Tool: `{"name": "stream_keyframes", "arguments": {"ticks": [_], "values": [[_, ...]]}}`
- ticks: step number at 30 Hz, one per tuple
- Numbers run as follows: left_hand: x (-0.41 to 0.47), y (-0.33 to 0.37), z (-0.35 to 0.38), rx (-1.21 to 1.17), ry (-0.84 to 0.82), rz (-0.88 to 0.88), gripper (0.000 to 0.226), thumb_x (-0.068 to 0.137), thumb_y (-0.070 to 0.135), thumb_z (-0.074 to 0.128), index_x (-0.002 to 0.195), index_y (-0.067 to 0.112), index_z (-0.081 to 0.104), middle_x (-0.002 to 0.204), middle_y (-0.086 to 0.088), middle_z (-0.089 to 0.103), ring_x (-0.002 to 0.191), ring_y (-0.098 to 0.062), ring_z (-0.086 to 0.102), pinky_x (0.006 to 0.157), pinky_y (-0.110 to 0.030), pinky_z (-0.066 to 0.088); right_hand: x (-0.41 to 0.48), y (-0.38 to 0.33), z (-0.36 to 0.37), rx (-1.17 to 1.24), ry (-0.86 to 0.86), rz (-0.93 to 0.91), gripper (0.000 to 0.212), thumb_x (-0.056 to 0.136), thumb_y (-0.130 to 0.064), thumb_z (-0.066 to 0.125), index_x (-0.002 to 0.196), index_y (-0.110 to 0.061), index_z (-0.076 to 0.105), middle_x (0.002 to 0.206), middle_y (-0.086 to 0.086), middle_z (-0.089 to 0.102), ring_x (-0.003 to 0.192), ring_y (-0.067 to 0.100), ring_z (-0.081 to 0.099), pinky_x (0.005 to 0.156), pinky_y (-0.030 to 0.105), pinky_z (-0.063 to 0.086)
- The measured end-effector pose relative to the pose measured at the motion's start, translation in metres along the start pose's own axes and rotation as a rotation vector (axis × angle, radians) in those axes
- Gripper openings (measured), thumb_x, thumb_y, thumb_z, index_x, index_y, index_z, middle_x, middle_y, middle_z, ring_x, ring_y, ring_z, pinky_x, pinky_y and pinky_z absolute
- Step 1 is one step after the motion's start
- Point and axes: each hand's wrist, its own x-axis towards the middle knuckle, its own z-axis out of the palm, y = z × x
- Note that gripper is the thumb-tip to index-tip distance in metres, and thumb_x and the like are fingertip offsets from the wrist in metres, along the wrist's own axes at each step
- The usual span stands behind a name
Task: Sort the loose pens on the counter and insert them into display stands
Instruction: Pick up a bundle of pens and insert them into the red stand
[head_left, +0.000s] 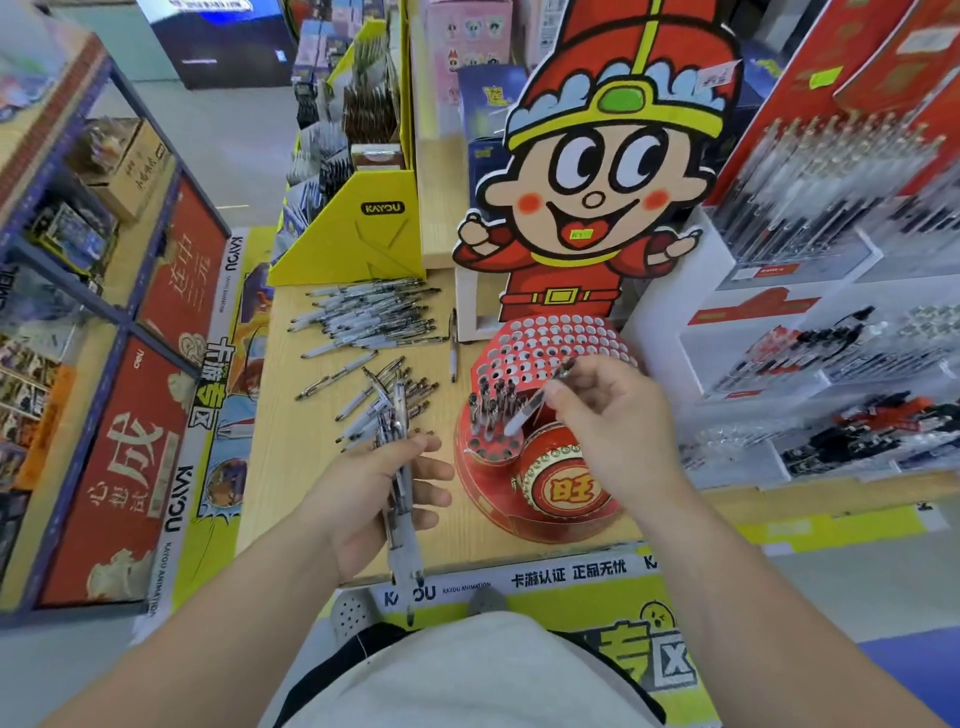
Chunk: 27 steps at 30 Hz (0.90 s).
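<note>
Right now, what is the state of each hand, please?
Left hand: closed, holding a bundle of pens.
Right hand: closed, pinching a single pen over the red display stand.

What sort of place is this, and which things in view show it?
Probably a stationery shop: racks of pens on the right, a red display stand with pen holes, and loose pens heaped on the wooden counter.

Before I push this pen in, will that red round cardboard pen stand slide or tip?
Probably light: the red round cardboard pen stand looks like printed card with few pens seated, so it may slide on the smooth wooden counter. Tipping seems unlikely: its base is wide and low.
</note>
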Motion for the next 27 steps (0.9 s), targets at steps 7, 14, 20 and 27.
{"name": "stream_keyframes", "arguments": {"ticks": [7,14,20,27], "values": [[-0.005,0.004,-0.012,-0.098,0.000,0.001,0.021,0.098,0.013,0.057,0.113,0.004,0.067,0.085,-0.015,0.069,0.063,-0.026,0.063,0.054,-0.032,0.051,-0.006,0.015,0.022,-0.272,-0.087,-0.127,0.011,0.091,-0.020,0.072,0.101,-0.019,0.073,0.089,-0.011,0.072,0.083,-0.002,0.066,0.075,0.014,0.052],[-0.001,0.000,-0.019,-0.156,0.020,0.003,0.021,0.098,0.008,0.054,0.114,0.005,0.067,0.079,-0.013,0.067,0.058,-0.023,0.059,0.052,-0.030,0.049,-0.002,0.013,0.029,-0.314,-0.072,-0.154,0.004,0.091,-0.020,0.072,0.093,-0.017,0.073,0.083,-0.011,0.071,0.080,-0.002,0.065,0.072,0.016,0.052],[0.005,-0.003,-0.020,-0.169,0.053,0.000,0.018,0.098,0.008,0.053,0.109,0.007,0.068,0.075,-0.011,0.064,0.056,-0.022,0.056,0.051,-0.030,0.048,-0.005,0.017,0.033,-0.349,-0.070,-0.189,0.014,0.091,-0.020,0.071,0.104,-0.016,0.074,0.093,-0.007,0.069,0.083,-0.001,0.063,0.074,0.013,0.050],[0.009,-0.005,-0.017,-0.165,0.049,-0.002,0.021,0.097,0.007,0.055,0.114,0.004,0.066,0.075,-0.010,0.064,0.056,-0.022,0.056,0.051,-0.031,0.049,-0.003,0.013,0.038,-0.398,-0.090,-0.217,0.005,0.091,-0.020,0.071,0.087,-0.017,0.069,0.082,-0.007,0.064,0.077,0.009,0.061,0.071,0.037,0.055]]}}
